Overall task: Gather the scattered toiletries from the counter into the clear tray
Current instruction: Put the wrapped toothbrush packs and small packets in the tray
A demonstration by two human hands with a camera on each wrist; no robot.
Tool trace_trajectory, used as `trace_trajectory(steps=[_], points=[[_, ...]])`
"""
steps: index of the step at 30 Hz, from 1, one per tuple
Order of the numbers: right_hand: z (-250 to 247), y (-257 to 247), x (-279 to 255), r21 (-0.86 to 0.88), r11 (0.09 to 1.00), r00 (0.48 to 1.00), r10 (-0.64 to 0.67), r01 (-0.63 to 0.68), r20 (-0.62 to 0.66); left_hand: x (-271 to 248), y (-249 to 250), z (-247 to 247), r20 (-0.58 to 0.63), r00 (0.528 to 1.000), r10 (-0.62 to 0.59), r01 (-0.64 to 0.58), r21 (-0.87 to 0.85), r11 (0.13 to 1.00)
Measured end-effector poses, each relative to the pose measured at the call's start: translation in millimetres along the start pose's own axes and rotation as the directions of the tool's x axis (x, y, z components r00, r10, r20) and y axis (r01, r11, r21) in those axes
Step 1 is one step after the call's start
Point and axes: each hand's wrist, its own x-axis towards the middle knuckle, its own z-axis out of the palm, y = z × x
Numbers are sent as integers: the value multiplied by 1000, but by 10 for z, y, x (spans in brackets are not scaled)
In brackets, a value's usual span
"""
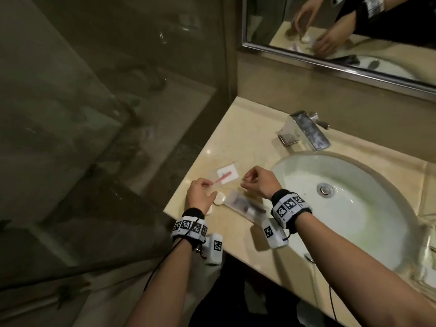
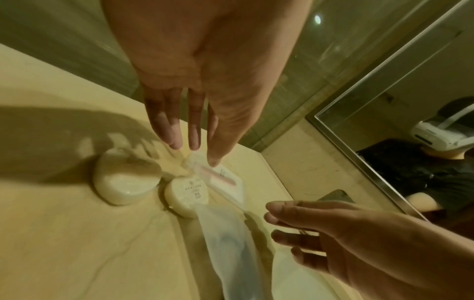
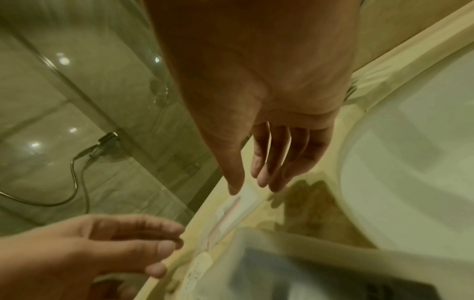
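Observation:
A clear packet holding a pink toothbrush [image 1: 226,175] [image 2: 222,178] [image 3: 234,211] lies on the beige counter [image 1: 247,128]. My left hand [image 1: 210,185] [image 2: 195,154] reaches over its near end with fingers straight, the thumb tip touching the packet. Two round white soaps [image 1: 219,198] [image 2: 125,180] [image 2: 187,192] sit just beside that hand. The clear tray [image 1: 245,205] [image 2: 225,243] [image 3: 282,261] lies near the front edge with dark items inside. My right hand [image 1: 246,180] [image 3: 248,186] hovers over the counter just right of the packet, fingers relaxed and holding nothing.
A white sink [image 1: 283,161] fills the counter to the right, with a chrome faucet [image 1: 306,131] behind it. A mirror [image 1: 354,62] hangs on the back wall. A glass shower wall [image 1: 94,114] stands left of the counter's edge.

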Motion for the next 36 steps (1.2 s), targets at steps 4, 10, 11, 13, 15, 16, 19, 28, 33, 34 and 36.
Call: trace_trajectory(steps=[4, 10, 11, 13, 15, 16, 19, 28, 33, 34, 36], points=[[138, -25, 96, -75, 996, 997, 47, -42, 65, 265, 42, 28, 3, 998, 64, -64, 39, 997], [231, 68, 20, -268, 962, 983, 92, -47, 159, 491, 84, 75, 69, 995, 67, -78, 167, 983], [231, 83, -2, -302, 953, 982, 80, -25, 169, 505, 96, 77, 69, 995, 74, -85, 180, 980], [233, 108, -32, -345, 939, 981, 66, 1, 181, 536, 105, 98, 58, 995, 76, -86, 192, 978], [229, 118, -45, -357, 934, 980, 70, 2, 188, 541, 139, 113, 58, 997, 49, -59, 185, 981], [226, 120, -44, -363, 932, 979, 78, -4, 191, 547, 158, 114, 67, 997, 33, -45, 189, 981], [217, 120, -50, -402, 915, 978, 95, -12, 186, 550, 208, 105, 113, 994, -2, -24, 225, 974], [-130, 169, -262, -257, 964, 995, 87, -72, 48, 439, 408, 98, 97, 995, 14, -17, 29, 999], [-594, 222, -472, -188, 982, 996, -14, -4, -91, 214, 836, 83, 96, 981, 168, -163, -64, 985], [-690, 258, -514, -181, 984, 991, -25, 1, -130, 161, 933, 106, 99, 975, 197, -189, -85, 978], [-893, 331, -623, -150, 989, 979, -33, 3, -199, 38, 1144, 176, 104, 963, 248, -236, -120, 964]])
